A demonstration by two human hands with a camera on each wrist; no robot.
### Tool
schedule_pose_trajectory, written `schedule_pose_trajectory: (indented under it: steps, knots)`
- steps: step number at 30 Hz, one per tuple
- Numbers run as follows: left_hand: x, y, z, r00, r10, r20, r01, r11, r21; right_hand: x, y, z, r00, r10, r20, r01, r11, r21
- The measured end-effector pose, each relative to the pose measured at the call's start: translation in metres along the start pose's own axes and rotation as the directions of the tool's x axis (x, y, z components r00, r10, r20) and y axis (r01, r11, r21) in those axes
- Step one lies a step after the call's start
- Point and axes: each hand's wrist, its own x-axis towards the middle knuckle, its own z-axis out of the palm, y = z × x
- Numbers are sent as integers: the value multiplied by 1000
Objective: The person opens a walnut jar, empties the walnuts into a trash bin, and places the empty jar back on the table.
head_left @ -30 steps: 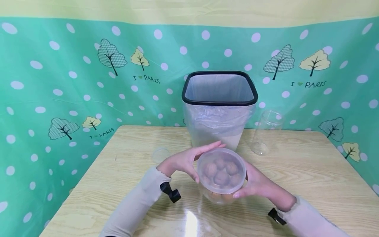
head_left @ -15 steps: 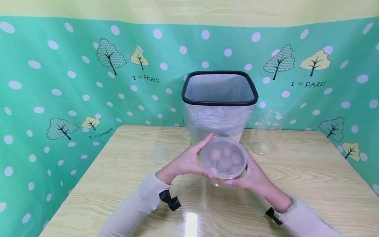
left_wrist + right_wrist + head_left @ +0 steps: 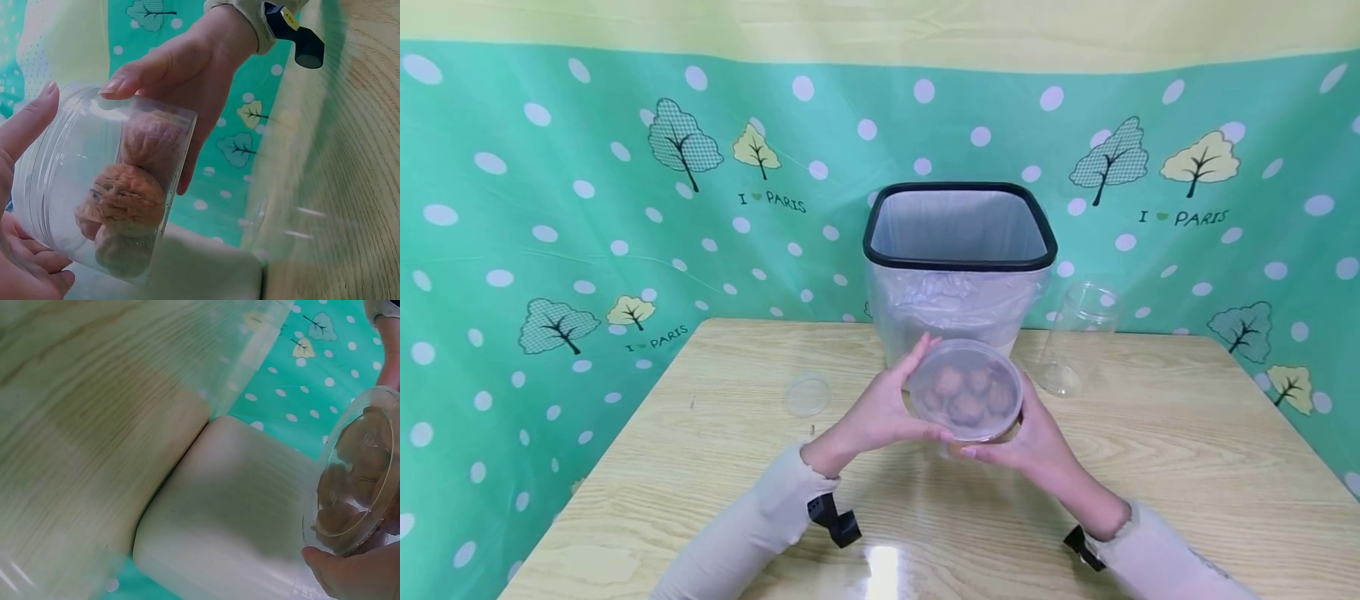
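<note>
A clear plastic jar point(image 3: 942, 451) with a translucent lid point(image 3: 966, 354) is held up between both hands, in front of the bin. Several walnuts point(image 3: 128, 197) lie inside it, seen through its wall in the left wrist view. My left hand point(image 3: 883, 412) grips the jar's left side, thumb at the front and fingers reaching round the far side. On the opposite side my right hand point(image 3: 1037, 437) holds it, its thumb near the left thumb. The jar hides part of the right fingers in the head view.
A white bin point(image 3: 940, 304) with a black rim and plastic liner stands at the table's back. Right of it is a tall clear cylinder point(image 3: 1078, 337). A round clear lid point(image 3: 807, 394) lies left on the wooden table point(image 3: 700, 492). A small dark bit point(image 3: 812, 430) lies by my left wrist.
Both hands have lifted the jar up and away from me, closer to the bin. Its lid has shifted higher in the head view. Bin, cylinder and loose lid stay in place.
</note>
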Motion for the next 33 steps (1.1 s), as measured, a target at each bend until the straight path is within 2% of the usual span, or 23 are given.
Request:
schedule_pose_trajectory:
  steps: [16,22,33]
  knots:
    - [-5,0,-4,1000,15,-11,-16,999,-42,-2,3,0,999,-1,34,1,1000,-7]
    - [-6,-2,-7,1000,27,-17,-28,997,-65,-2,4,-1,1000,19,19,-19,999,-38]
    - [-13,-5,-12,998,27,-62,-29,999,-17,-3,5,-9,999,38,-1,-38,997,-69]
